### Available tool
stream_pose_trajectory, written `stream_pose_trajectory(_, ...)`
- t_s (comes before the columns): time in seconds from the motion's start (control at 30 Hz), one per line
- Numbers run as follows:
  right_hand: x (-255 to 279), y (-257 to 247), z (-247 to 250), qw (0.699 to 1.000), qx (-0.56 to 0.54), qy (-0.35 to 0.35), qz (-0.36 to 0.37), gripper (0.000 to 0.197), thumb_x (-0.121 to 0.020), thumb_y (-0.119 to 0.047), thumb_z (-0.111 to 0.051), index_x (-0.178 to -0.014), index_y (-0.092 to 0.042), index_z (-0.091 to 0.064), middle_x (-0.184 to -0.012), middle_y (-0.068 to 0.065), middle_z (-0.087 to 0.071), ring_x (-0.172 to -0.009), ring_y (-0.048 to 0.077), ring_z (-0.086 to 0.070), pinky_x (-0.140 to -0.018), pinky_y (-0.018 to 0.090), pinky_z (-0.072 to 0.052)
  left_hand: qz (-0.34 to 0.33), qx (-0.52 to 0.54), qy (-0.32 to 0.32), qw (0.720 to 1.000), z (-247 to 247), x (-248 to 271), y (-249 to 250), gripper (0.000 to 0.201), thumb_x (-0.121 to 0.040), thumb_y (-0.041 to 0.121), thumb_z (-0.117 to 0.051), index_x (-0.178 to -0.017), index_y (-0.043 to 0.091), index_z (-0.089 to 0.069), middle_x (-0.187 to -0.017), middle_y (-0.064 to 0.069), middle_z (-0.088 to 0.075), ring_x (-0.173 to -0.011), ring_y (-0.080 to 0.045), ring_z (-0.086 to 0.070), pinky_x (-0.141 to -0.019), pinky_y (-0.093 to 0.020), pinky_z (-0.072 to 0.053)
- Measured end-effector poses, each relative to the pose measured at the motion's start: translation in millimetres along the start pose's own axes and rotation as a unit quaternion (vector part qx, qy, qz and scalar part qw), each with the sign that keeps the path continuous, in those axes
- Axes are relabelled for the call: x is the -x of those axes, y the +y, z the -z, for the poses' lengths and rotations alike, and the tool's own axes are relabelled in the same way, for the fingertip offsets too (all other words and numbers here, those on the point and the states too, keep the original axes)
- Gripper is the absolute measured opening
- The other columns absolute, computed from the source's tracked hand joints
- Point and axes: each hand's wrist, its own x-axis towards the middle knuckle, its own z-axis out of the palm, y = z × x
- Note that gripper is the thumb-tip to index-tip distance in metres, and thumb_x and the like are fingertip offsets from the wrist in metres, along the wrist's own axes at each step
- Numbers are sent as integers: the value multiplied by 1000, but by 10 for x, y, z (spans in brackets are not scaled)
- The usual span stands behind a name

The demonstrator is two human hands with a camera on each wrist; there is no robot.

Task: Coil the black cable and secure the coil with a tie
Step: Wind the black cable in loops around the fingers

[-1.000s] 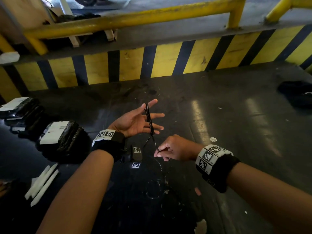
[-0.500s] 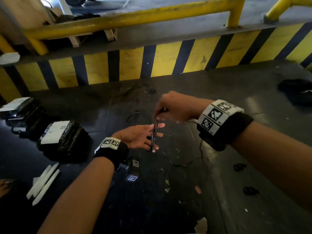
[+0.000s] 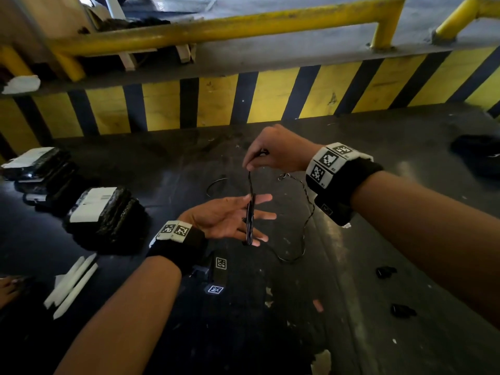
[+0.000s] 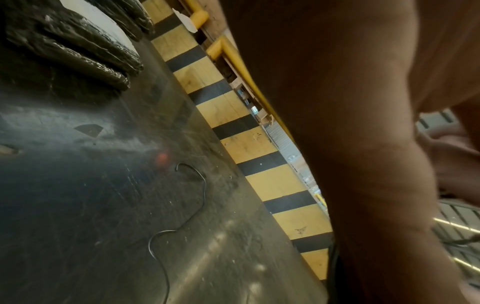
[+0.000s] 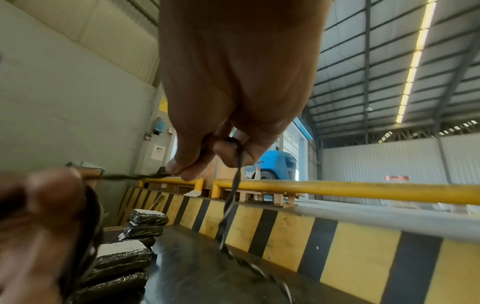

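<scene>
our right hand (image 3: 273, 152) pinches one thin, twisted black cable (image 3: 250, 215) at twelve o'clock above our flat, straight-fingered left hand (image 3: 230, 217), wrapped round its fingers.

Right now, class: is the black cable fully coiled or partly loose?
Partly loose: the black cable wraps the left hand; slack trails from the right hand.

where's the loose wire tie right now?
In the head view, the wire tie lies on the dark floor, just beyond the left hand and left of the right hand.
</scene>
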Motion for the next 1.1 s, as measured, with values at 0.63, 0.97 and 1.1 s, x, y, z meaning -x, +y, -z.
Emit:
stream_pose_trajectory(0.63,819,47,-1222,928,-323,-66,-173,22,-98,-19,-65,-116,-12,-76,-116,9,-75,-84,16,-77,-83,34,-61,-161,11,-117,980,-254,-50,492,46,-91,45,-64,-135,33,-58,-160,-28,-26,-134,-54,-39,-106,-65,-37)
stream_pose_trajectory(0.97,942,-181,-1341,931,-302,-112,-169,24,-101,-24,-60,-119,-17,-74,-87,11,-77,-48,8,-60,-52,17,-50,-113,25,19,993,117,-216,333,47,-98,44,-45,-143,35,-50,-155,-26,-37,-132,-59,-37,-104,-65,-41)
stream_pose_trajectory(1.1,956,-193,-1301,946,-250,-132,-156,22,-100,-26,-60,-118,-24,-74,-80,-2,-76,-64,11,-71,-66,34,-62,-93,24,64,993,220,-192,230,48,-95,45,-51,-143,36,-51,-152,-25,-43,-128,-58,-46,-102,-64,-44)
